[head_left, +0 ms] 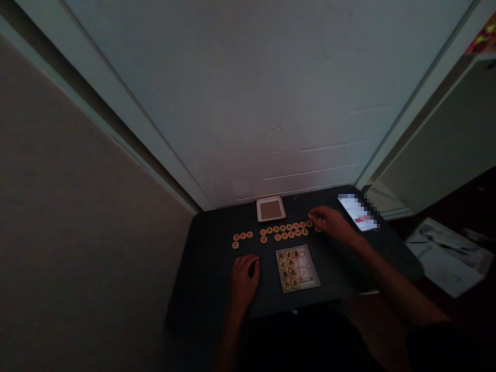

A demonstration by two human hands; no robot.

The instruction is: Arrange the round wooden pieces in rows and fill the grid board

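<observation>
My right hand (327, 221) is over the right end of a row of round Chinese chess pieces (282, 228), its fingertips pinched together just above the last ones. Whatever is between those fingertips is too small and dark to make out. Loosely curled on the table, my left hand (245, 275) has a gap between thumb and fingers and nothing visible in it. To its right lies a shallow square box tray (310, 281), with dark-marked pieces (287, 264) on its left side and along its top. A smaller group of red-marked pieces (243, 236) lies beyond my left hand.
The dark table (209, 258) stands against a pale panel (248, 103) with embossed hearts. A white-framed box lid (271, 209) lies at the back edge, and a lit phone (356, 211) at the right. Papers (449, 256) lie lower down, right of the table.
</observation>
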